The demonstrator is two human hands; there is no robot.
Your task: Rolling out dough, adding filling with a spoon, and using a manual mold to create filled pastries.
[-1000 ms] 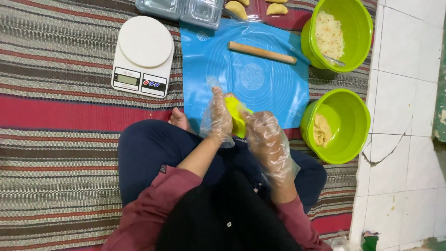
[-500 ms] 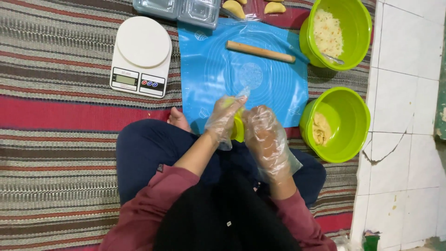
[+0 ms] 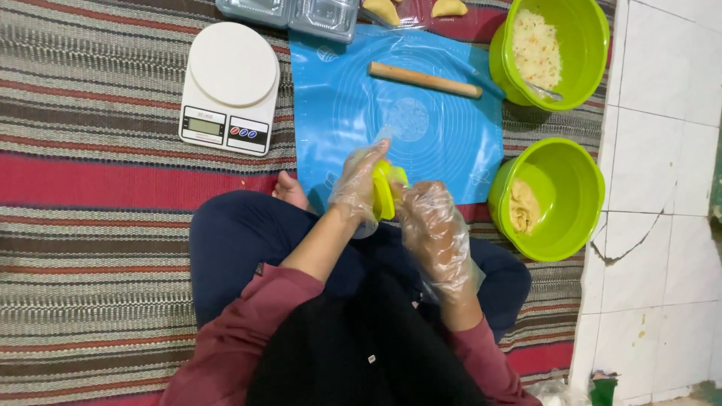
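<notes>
Both hands gloved in loose clear plastic, meeting over the lap just at the near edge of the blue mat. Left hand (image 3: 361, 184): grip pressed together on the yellow-green folding mould (image 3: 385, 189), fingers wrapped over its left face, fingertips pointing up toward the mat. Right hand (image 3: 430, 225): grip pressed against the mould's right side, so the mould sits clamped between the two palms, held on edge, only a narrow yellow-green strip showing between the gloves. Whether anything is inside the mould cannot be told. Below the hands: crossed legs in dark blue, a bare foot (image 3: 289, 192) just left of the left hand, maroon sleeves. Beyond the hands, a blue silicone mat (image 3: 346, 105) with printed circles lies flat on the striped rug (image 3: 90, 173); a wooden rolling pin (image 3: 423, 80) rests across the mat's far part, slightly tilted. Left of the mat, a white kitchen scale (image 3: 229, 86) with a round platform. Right of the mat, near bowl: green bowl (image 3: 571, 188) holding a lump of pale dough against its left wall. Far bowl: second green bowl (image 3: 583, 34) with a shredded pale filling and a spoon. At the far edge, clear plastic containers (image 3: 289, 13) and two folded pastries (image 3: 450, 7), partly cut off. White tiled floor (image 3: 662, 150) runs along the right.
</notes>
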